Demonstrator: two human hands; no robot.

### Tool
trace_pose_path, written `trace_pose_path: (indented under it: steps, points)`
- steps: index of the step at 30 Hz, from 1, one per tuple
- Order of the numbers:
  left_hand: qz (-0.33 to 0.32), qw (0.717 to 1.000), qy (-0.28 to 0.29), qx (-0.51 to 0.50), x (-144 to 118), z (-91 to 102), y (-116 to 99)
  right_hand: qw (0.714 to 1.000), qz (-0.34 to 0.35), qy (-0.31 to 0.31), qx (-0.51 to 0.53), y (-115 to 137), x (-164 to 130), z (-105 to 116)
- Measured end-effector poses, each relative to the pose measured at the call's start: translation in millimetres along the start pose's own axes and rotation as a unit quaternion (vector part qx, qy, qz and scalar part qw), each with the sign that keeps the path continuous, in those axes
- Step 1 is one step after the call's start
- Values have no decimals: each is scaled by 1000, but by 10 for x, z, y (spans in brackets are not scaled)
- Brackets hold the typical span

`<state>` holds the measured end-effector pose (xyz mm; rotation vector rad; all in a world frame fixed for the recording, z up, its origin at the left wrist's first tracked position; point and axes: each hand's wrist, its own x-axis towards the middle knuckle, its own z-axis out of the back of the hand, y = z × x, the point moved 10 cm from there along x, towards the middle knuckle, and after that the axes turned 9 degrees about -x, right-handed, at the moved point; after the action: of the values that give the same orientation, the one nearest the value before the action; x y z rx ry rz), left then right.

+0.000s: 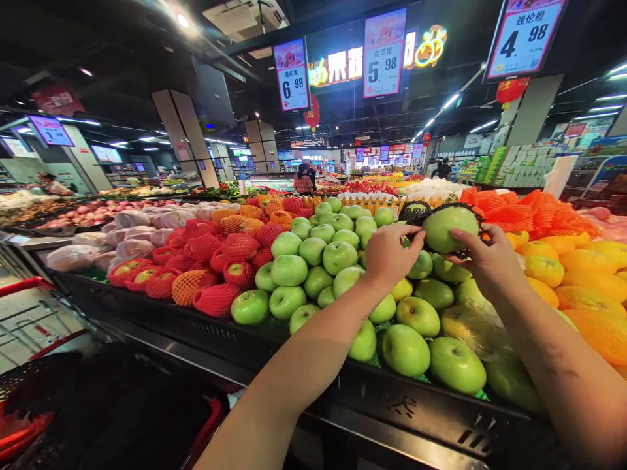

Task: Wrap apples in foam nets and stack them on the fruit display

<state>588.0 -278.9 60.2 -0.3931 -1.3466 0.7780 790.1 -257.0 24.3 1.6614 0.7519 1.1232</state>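
While both forearms stretch out over the produce stand (441, 424), the head view shows the left hand (392, 251) and the right hand (482, 258) meeting around one large green apple (448, 225), held up above the back of the green-apple heap, toward the stand's far edge. The fruit sits in a dark foam net sleeve (416, 212), and the hands grip it from opposite sides: the left hand's fingers are pressed together and pinch the sleeve's edge at the apple's left, while the right hand's thumb and fingers are curled around the right side, pinching sleeve and fruit together. Held that way, the apple shows most of its bare skin to the camera, the netting pulled back around its rim, which looks like a grip meant to work the sleeve along the fruit, though its direction cannot be told.

Below the hands lies the pile of green apples (318, 274), unwrapped and stacked loosely up the slope of the stand so that each face shows to a shopper at the near edge. At the left side, red apples in red and orange net sleeves (215, 261) are bunched together, their sleeves cushioning them against one another. At the right side, oranges (588, 287) spread toward the right edge, with empty orange netting (533, 212) heaped behind them.

A red shopping cart (29, 313) stands at the near left corner. Price signs (385, 55) hang overhead, and a person (304, 179) stands well away down the aisle.
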Motion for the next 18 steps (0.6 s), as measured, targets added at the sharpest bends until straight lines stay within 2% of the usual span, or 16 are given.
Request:
trace_pose_path:
  steps: [3, 6, 8, 10, 12, 14, 16, 18]
  points:
    - [-62, 996, -4, 61, -52, -20, -134, 1000, -1, 24, 7, 10, -14, -48]
    - [-41, 995, -20, 89, -59, -10, -87, 999, 14, 26, -30, 1, -18, -30]
    - [-24, 993, -23, 111, -45, 0, -38, 994, 62, 41, -75, 52, -22, -46]
    - [-31, 990, -36, 134, -31, 36, -39, 979, 137, 82, -131, 152, -58, -135]
    - [-68, 985, -60, 146, -34, 83, -110, 959, 183, 123, -177, 201, -105, -233]
    - [-130, 979, -62, 141, -60, 79, -229, 954, 184, 131, -199, 197, -111, -253]
    - [-201, 971, -24, 131, -110, -7, -364, 958, 174, 108, -198, 201, -91, -204]
    - [-254, 958, 33, 126, -165, -118, -465, 962, 178, 59, -198, 234, -66, -102]
